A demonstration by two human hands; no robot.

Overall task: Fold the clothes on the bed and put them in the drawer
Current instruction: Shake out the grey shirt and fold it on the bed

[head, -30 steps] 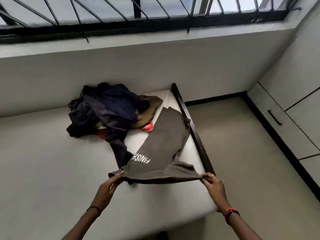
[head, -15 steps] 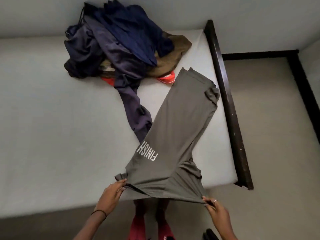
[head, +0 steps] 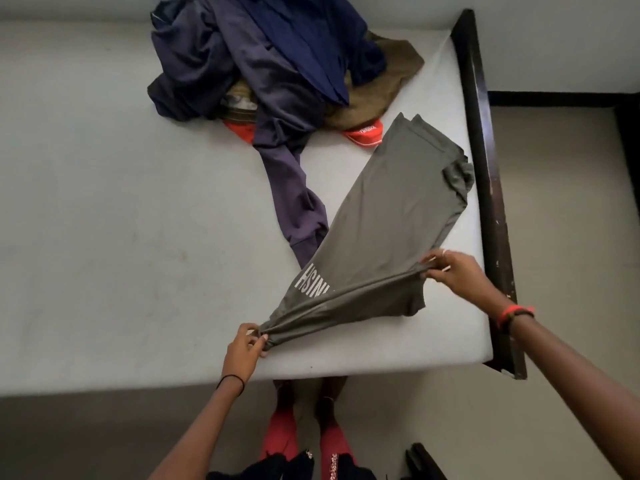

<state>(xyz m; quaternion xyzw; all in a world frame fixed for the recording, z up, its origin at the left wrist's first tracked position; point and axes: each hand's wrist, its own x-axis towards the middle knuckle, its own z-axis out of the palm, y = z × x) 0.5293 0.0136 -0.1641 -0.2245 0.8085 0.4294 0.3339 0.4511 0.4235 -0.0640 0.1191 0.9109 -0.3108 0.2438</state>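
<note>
The left hand (head: 244, 348) and right hand (head: 457, 271) each keep a pinching grip on the grey trousers (head: 391, 209), stretched over the bed (head: 104, 237); laying them flat and folding likely comes next.

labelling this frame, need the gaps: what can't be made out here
Head view:
- Grey garment print: a fold hides its last letters.
- Clothes pile: top cut by the upper edge; item count unclear.
- Red garment: mostly buried under the pile.
- Dark object: cut by the bottom edge.
</note>
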